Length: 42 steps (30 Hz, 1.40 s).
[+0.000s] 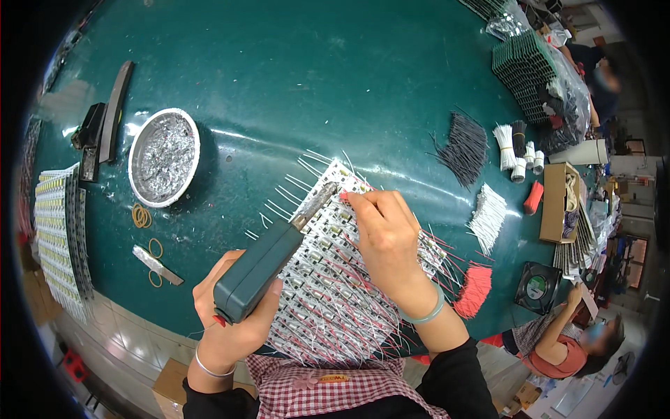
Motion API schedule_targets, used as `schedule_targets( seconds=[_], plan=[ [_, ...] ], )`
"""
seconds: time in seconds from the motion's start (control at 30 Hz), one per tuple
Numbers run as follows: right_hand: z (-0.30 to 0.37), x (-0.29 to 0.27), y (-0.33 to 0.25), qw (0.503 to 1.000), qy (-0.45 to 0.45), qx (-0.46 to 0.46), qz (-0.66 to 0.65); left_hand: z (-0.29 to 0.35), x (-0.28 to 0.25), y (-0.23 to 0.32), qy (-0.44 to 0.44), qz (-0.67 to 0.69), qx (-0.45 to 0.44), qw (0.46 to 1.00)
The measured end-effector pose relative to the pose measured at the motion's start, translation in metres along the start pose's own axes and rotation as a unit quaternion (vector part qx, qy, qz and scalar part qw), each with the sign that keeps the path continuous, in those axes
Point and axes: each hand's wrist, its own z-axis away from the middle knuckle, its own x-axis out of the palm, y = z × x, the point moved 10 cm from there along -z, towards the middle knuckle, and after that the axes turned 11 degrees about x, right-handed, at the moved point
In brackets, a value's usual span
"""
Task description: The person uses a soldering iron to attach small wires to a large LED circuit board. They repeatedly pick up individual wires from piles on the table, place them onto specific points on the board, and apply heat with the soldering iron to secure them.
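Note:
My left hand (241, 307) is wrapped round a dark green gun-shaped hand tool (258, 269). Its long silvery tip (322, 202) reaches over the top of a panel of small white circuit boards (307, 265), which lies near the table's front edge. Many red and white wires stick out from the boards. At the panel's upper end my right hand (386, 237) is closed in a pinch on a small piece of red wire (343, 196), close to the tool's tip. Whether the tip touches a board, I cannot tell.
On the green table (279, 84), a white bowl of silvery scraps (167, 199) stands left, near rubber bands (142, 216). Black (462, 150), white (488, 218) and red wires (476, 290) lie right. Beyond are a fan (537, 288), a cardboard box (556, 202) and two people.

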Motion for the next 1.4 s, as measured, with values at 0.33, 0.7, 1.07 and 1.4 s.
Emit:
schedule_targets(
  seconds=[0.33, 0.7, 1.07, 1.4],
  plan=[
    [-0.001, 0.001, 0.001, 1.0, -0.013, 0.013, -0.008, -0.002, 0.001, 0.003, -0.009, -0.028, 0.021, 0.999],
    [-0.002, 0.003, -0.002, 1.0, -0.013, 0.011, 0.009, -0.001, 0.006, -0.006, 0.0, 0.023, -0.018, 1.0],
    [-0.003, 0.004, -0.003, 1.0, -0.018, 0.01, 0.013, -0.002, 0.009, -0.008, 0.011, 0.017, -0.017, 1.0],
    [-0.003, 0.005, -0.004, 1.0, -0.018, 0.013, 0.02, -0.005, 0.005, 0.001, -0.015, -0.037, 0.011, 0.999]
  ],
)
